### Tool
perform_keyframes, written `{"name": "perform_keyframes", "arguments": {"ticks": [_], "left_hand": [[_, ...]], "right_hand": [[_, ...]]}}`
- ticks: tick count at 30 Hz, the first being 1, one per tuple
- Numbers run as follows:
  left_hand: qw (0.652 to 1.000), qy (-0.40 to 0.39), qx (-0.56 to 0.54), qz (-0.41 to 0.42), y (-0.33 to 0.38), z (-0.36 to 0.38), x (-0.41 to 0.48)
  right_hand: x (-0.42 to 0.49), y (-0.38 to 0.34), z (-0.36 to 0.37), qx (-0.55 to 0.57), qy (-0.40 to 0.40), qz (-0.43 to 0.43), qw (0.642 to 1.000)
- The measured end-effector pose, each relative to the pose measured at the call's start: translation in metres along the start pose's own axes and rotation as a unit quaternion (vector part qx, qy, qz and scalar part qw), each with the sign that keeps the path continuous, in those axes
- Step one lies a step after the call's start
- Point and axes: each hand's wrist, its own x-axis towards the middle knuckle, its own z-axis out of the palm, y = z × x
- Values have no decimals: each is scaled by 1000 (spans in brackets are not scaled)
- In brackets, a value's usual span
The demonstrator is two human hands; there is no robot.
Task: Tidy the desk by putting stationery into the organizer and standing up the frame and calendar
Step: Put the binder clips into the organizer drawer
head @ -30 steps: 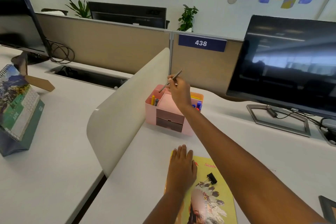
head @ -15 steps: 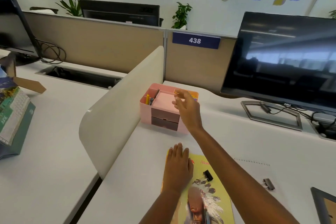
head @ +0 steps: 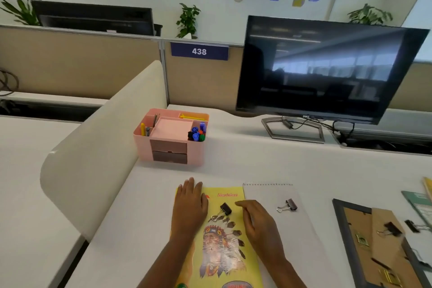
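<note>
A pink desk organizer [head: 170, 154] stands at the back of the desk, with pens in its left slots and coloured markers on its right. A yellow booklet [head: 224, 245] lies in front of me. My left hand [head: 189, 203] rests flat on its top left corner. A black binder clip [head: 224, 209] lies on the booklet, and my right hand [head: 259, 222] hovers just right of it, fingers apart, holding nothing. A second binder clip [head: 288, 205] sits on a white notepad [head: 273, 196]. A picture frame [head: 350, 224] lies face down at the right, with more clips on it.
A black monitor [head: 327, 70] on a metal stand fills the back right, with cables behind it. A curved cream divider [head: 100, 147] borders the desk on the left. Green papers [head: 420, 206] lie at the far right edge.
My right hand let the pen go into the organizer and drew back down to the booklet, beside the black clip. The view swung right; the calendar on the left is out of sight.
</note>
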Motion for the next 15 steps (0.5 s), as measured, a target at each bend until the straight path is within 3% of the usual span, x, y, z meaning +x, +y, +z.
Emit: {"name": "perform_keyframes", "arguments": {"ticks": [11, 15], "left_hand": [[998, 38, -9, 47, 6, -6, -4], [999, 22, -37, 23, 10, -7, -5]], "right_hand": [[-48, 53, -52, -108, 65, 4, 992], [-52, 67, -71, -130, 86, 18, 988]]}}
